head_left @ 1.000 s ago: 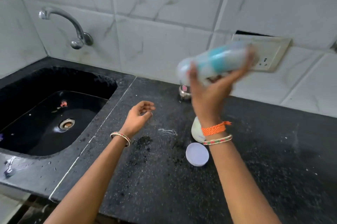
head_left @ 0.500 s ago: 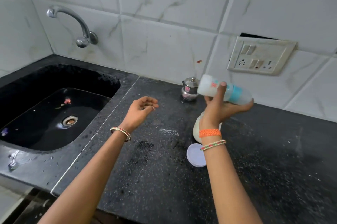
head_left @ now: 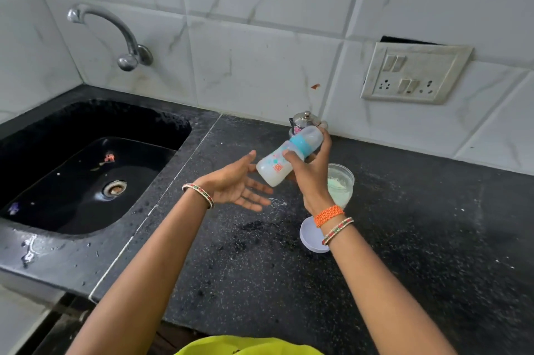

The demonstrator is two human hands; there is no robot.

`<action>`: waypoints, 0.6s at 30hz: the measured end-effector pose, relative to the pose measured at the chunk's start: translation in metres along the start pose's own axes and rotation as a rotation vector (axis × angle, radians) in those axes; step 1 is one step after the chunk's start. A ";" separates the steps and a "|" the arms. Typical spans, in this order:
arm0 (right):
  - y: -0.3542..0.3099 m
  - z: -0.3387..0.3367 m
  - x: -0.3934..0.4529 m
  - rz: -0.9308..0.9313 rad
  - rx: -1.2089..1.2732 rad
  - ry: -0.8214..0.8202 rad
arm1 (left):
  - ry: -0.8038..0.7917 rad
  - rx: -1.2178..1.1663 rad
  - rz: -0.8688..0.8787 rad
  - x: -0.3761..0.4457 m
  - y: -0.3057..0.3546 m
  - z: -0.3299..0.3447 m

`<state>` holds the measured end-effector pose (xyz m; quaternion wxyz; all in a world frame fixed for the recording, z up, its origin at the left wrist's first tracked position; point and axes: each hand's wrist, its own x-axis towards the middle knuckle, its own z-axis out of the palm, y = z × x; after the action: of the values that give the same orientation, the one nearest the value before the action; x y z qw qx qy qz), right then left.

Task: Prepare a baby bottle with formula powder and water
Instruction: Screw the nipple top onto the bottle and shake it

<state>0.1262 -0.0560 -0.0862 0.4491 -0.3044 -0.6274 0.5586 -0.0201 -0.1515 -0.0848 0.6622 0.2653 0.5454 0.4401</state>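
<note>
Bottle point(head_left: 289, 158) tilts in the clenched right hand point(head_left: 310, 172), cap end up toward the steel pot point(head_left: 303, 120), base slanting down-left, just above the left hand point(head_left: 234, 184), spread palm-up, nearer it.

Steel pot point(head_left: 304, 120): lower half hidden behind baby bottle point(head_left: 289, 155).
Lid point(head_left: 310, 236): right edge hidden under right wrist.

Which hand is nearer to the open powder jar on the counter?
Right. The right hand holds the baby bottle directly in front of the powder jar, overlapping it in view. The left hand is open, palm up, further left, toward the sink.
</note>
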 end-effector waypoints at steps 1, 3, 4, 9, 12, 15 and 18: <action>0.000 0.000 0.002 0.034 0.008 -0.030 | -0.023 -0.068 0.004 0.001 -0.002 0.001; 0.000 0.002 0.007 0.087 -0.018 -0.081 | -0.027 -0.141 0.055 0.002 -0.004 0.001; 0.003 0.004 0.009 0.077 -0.067 -0.064 | -0.029 -0.140 0.090 0.004 -0.004 0.000; -0.011 0.007 0.025 -0.045 -0.132 0.136 | -0.078 -0.106 0.199 0.006 -0.002 0.002; -0.036 -0.014 0.050 -0.093 0.491 0.648 | 0.047 -0.130 0.249 0.002 0.003 -0.010; -0.048 -0.016 0.048 -0.008 0.503 0.545 | 0.222 -0.111 0.203 -0.001 -0.001 -0.029; -0.040 -0.021 0.040 0.056 0.417 0.492 | 0.288 -0.043 0.133 -0.002 -0.006 -0.039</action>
<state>0.1335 -0.0194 -0.0393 0.6245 -0.3488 -0.3635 0.5968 -0.0554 -0.1612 -0.0987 0.5522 0.2209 0.6063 0.5279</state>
